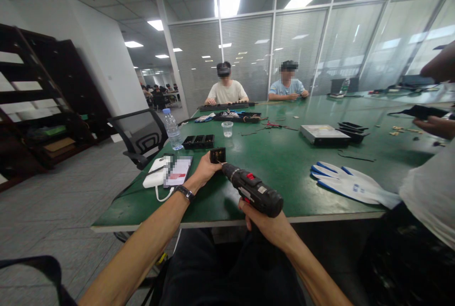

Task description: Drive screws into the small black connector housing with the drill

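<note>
My right hand [261,220] is wrapped round the grip of a black and red cordless drill [254,190], whose chuck points up and left. At the drill's tip, my left hand [207,168] holds a small black plastic housing [218,155] with brass-coloured parts showing inside. The bit reaches the housing's near side; whether it sits in a screw cannot be made out. Just beyond my left hand lies a black tray-like part [198,142] with several compartments. Left of my wrist are a phone [179,171] and a white power bank [155,178] with a cable.
A water bottle [172,129] and a clear plastic cup [227,129] stand behind the housing. A white and blue glove [350,185] lies to the right, before a silver disc drive [323,134]. Two people sit across the green table [284,149]; another person's hand [439,125] is at right.
</note>
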{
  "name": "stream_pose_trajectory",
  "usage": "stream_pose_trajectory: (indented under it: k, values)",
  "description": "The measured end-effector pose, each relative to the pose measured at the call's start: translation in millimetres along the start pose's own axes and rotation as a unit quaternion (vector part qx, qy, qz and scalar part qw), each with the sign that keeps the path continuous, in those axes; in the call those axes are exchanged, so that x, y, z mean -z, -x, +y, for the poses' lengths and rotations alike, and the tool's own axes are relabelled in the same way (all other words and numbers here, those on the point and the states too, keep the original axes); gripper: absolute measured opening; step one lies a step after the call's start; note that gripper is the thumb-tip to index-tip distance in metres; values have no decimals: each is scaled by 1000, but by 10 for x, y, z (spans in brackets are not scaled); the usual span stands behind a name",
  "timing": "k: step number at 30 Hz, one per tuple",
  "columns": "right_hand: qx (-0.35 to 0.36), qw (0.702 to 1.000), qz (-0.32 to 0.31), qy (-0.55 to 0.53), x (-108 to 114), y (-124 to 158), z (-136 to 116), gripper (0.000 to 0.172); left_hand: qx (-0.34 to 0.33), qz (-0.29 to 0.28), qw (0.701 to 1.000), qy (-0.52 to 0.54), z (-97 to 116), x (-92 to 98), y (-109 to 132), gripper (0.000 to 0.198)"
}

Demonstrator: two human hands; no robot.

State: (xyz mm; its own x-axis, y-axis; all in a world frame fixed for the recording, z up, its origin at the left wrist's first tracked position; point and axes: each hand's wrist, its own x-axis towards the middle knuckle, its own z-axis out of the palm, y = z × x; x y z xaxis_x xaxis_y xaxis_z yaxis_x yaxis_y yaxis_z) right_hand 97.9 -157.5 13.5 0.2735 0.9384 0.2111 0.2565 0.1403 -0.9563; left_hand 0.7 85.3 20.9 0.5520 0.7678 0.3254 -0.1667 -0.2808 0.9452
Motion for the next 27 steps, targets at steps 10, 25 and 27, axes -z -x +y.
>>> stream_pose_trajectory:
  k: [10,25,27]
  values:
    - [-5,1000,5,-3,-5,2,5,30,-1,3,1000,5,-30,11,-14,48]
    - [-5,1000,2,-1,3,0,44,27,-2,1,1000,0,-26,10,-15,45]
    - [-6,1000,0,-3,3,-1,43,27,-4,1,1000,4,-41,15,-19,45]
